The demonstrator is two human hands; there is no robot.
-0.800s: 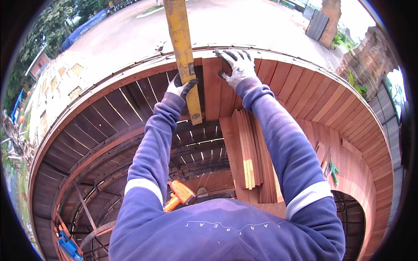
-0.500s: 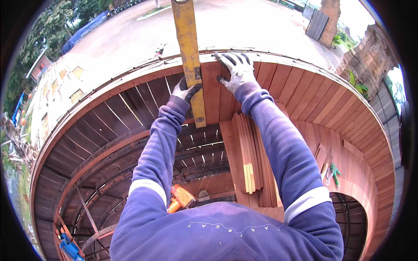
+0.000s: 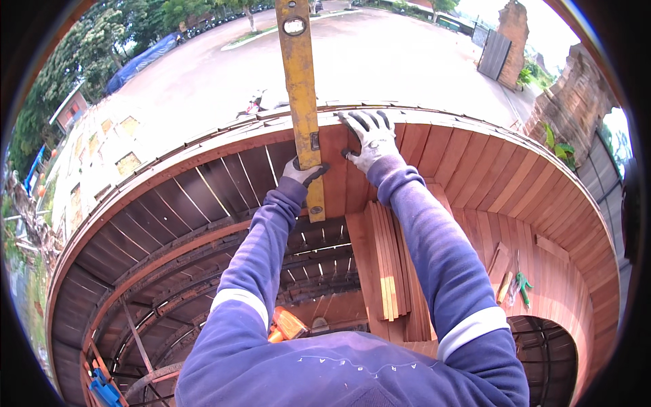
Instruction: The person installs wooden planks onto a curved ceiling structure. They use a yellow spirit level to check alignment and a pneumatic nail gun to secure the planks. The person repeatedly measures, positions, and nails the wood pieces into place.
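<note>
My left hand (image 3: 304, 172), in a grey and black glove, is closed around the lower part of a yellow spirit level (image 3: 298, 88). The level stands lengthwise away from me, crossing the curved rim (image 3: 203, 143). My gloved right hand (image 3: 368, 141) rests with fingers spread on the top of a reddish wooden board (image 3: 332, 190), just right of the level. Similar planks (image 3: 461, 159) line the curve to the right. Left of the level are dark slats (image 3: 183, 203) with gaps between them.
A stack of long planks (image 3: 386, 264) lies below my hands. An orange power tool (image 3: 288, 323) is near my body; green-handled pliers (image 3: 521, 283) lie at right. Blue tools (image 3: 105, 386) sit at lower left. Beyond the rim are a paved yard, trees and a brick pillar (image 3: 508, 41).
The whole view has shifted, with the rim and both hands appearing lower in the picture. Both hands keep their places on the level and board.
</note>
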